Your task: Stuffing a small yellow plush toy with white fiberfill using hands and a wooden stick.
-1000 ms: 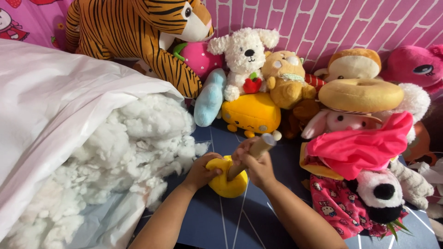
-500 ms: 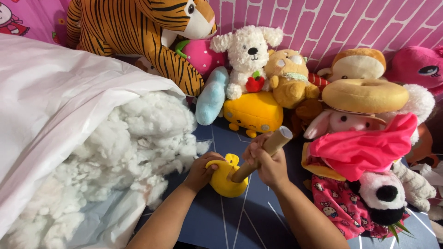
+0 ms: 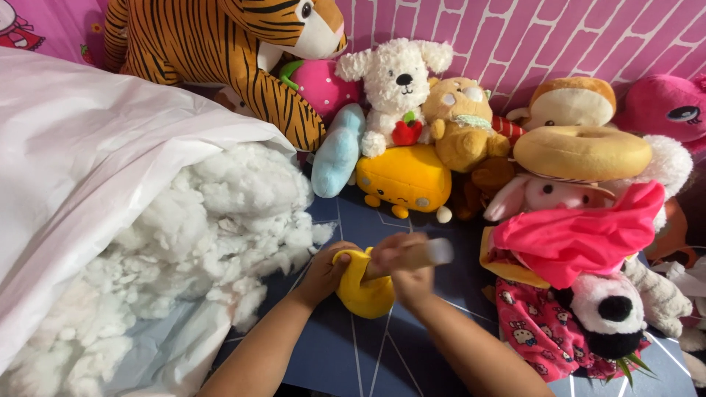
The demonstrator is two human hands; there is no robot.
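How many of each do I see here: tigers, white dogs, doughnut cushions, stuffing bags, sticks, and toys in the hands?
tiger plush: 1
white dog plush: 1
doughnut cushion: 1
bag of white stuffing: 1
wooden stick, gripped by the right hand: 1
small yellow toy, held by the left hand: 1
Total: 6

We get bright, even light, soft shadows, no glare; only the moving stick (image 3: 421, 254) and right hand (image 3: 403, 270) blur.

Bare blue mat (image 3: 412, 353) free near hands; stuffing heap (image 3: 213, 228) blocks left, plush toys (image 3: 573, 220) crowd right, behind.
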